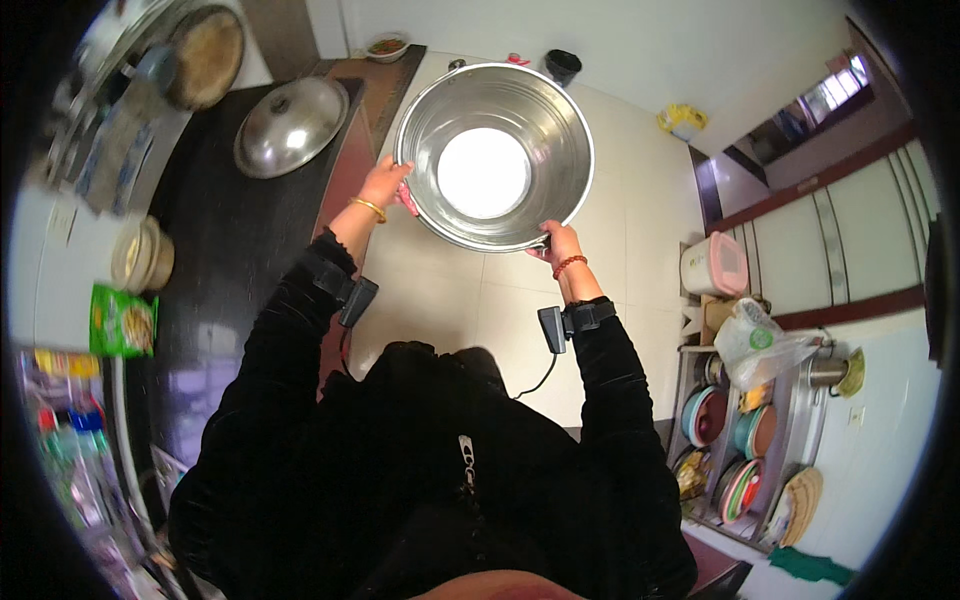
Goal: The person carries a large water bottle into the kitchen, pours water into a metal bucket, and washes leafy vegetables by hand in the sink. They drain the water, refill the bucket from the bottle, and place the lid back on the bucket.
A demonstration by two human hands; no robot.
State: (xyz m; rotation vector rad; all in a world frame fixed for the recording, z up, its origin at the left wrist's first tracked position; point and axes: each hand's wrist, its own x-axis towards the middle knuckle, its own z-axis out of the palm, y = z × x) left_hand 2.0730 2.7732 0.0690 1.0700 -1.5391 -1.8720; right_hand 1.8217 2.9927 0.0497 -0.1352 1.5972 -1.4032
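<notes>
A large stainless steel bucket (559, 161) is held up before me over the tiled floor, its open mouth turned towards my view. Its inside shows bare ribbed walls and a bright round bottom. My left hand (386, 182) grips the left rim, with the thumb over the edge. Something pink and red, which I cannot identify, shows at the rim below those fingers. On the lower right rim, my right hand (559, 241) holds on near a handle fitting. The fingers behind the rim are partly hidden on both sides.
Left is a dark countertop (217, 217) bearing a domed metal wok lid (292, 127). A bowl of food (387, 48) stands at its far end. A black bin (562, 66) is by the far wall. Right stands a rack (731, 390) of basins, with a plastic bag (757, 341) on top.
</notes>
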